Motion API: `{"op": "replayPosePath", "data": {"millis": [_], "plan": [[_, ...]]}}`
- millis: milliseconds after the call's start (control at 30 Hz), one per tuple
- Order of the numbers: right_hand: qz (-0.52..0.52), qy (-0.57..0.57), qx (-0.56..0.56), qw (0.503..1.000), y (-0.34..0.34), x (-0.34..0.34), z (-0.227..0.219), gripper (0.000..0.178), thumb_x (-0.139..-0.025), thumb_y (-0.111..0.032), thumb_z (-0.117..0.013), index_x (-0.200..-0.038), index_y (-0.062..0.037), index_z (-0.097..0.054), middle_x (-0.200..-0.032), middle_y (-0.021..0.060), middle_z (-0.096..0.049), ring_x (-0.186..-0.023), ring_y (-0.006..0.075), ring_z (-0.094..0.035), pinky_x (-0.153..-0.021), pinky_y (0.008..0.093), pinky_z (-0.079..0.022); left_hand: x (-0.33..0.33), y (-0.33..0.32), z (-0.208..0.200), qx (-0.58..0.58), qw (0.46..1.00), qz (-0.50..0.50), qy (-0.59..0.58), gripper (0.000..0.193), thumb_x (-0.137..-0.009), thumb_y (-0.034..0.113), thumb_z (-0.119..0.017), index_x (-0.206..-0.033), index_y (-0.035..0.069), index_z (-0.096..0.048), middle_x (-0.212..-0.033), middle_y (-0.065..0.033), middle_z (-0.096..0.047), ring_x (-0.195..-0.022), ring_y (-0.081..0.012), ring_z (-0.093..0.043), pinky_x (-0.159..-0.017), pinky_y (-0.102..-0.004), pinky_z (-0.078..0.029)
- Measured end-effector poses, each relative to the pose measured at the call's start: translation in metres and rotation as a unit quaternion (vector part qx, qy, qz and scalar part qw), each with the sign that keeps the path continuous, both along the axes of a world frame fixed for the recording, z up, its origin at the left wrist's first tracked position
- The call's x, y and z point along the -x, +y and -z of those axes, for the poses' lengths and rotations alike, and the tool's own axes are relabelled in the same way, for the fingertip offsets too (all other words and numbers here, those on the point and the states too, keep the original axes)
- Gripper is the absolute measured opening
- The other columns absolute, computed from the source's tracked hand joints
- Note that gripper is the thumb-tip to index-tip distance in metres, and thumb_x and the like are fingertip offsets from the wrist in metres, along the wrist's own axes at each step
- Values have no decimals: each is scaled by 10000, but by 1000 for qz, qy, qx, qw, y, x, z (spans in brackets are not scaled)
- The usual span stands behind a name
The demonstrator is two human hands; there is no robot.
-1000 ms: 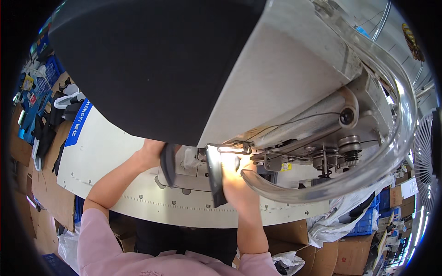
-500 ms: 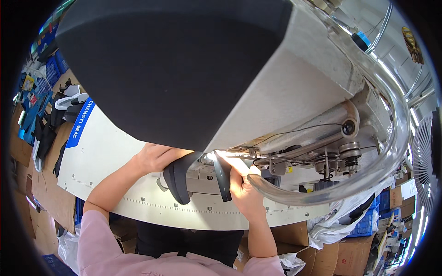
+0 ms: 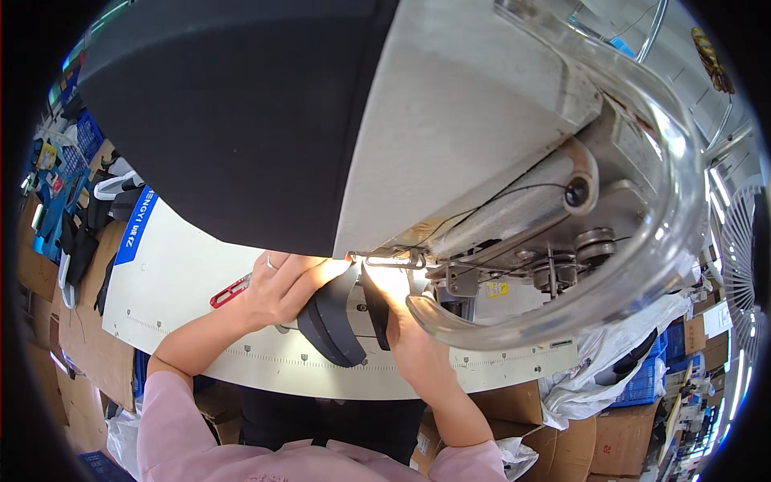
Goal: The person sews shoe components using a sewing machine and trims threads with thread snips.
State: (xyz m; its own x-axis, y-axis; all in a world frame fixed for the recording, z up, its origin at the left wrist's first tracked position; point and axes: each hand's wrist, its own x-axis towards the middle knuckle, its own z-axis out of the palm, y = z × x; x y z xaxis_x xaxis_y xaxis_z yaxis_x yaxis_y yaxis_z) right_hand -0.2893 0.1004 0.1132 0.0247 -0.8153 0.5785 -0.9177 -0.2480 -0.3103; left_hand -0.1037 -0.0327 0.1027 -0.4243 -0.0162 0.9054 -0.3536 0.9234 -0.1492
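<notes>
A dark grey curved piece of padded material (image 3: pixel 331 329) hangs in a bent loop under the head of a sewing machine (image 3: pixel 450 136). My left hand (image 3: pixel 281 289), with a ring on one finger, is closed on its left side near the lit sewing spot. My right hand (image 3: pixel 414 345) grips the other dark side, its fingertips washed out by the lamp's glare. The needle area is largely hidden behind the machine head. Just left of my left hand lies a small red-handled tool (image 3: pixel 231 292) on the white table (image 3: pixel 185 281).
A clear bent tube (image 3: pixel 514 333) curves in front of the machine's right side, close to my right hand. Dark and white pieces (image 3: pixel 88 217) lie on cardboard at the left. Cardboard boxes (image 3: pixel 618 446), a blue crate (image 3: pixel 638 386) and white plastic sheeting (image 3: pixel 574 386) stand at the right.
My view has shifted, so the machine head sits further left. The dark piece has turned and moved slightly right and nearer me; my right hand has come in closer. The red-handled tool now shows.
</notes>
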Motion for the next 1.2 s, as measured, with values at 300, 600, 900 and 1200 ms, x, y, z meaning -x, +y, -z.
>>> {"op": "replayPosePath", "data": {"millis": [300,600,900,1200], "plan": [[32,-132,10,991,-8,-16,4,409,-801,83,-604,-1179,-62,-659,-738,149,-603,-678,332,-574,-628,428,-442,-1,3,-13,2,1000,22,-21,282,-671,95,-695,-948,38,-688,-839,-47,-639,-758,-181,-613,-649,-296,-477],[18,-139,1,990,-6,-24,-3,465,-794,108,-588,-1209,-87,-661,-736,137,-597,-652,302,-554,-605,407,-420,-3,2,-10,18,999,11,-25,309,-665,94,-696,-970,45,-699,-844,-43,-641,-746,-162,-599,-608,-276,-495],[12,-128,16,992,-5,-25,-4,471,-800,108,-598,-1230,-79,-644,-723,139,-588,-620,308,-533,-585,408,-402,-5,3,-16,20,999,24,-34,320,-666,88,-679,-979,33,-706,-847,-35,-640,-743,-158,-594,-603,-269,-506],[42,-122,26,991,-6,-36,-11,300,-866,21,-608,-1154,-54,-648,-731,128,-596,-612,296,-531,-597,412,-409,-10,2,-16,16,998,20,-61,282,-676,84,-671,-952,47,-714,-857,-22,-663,-699,-132,-584,-545,-240,-485]]}}
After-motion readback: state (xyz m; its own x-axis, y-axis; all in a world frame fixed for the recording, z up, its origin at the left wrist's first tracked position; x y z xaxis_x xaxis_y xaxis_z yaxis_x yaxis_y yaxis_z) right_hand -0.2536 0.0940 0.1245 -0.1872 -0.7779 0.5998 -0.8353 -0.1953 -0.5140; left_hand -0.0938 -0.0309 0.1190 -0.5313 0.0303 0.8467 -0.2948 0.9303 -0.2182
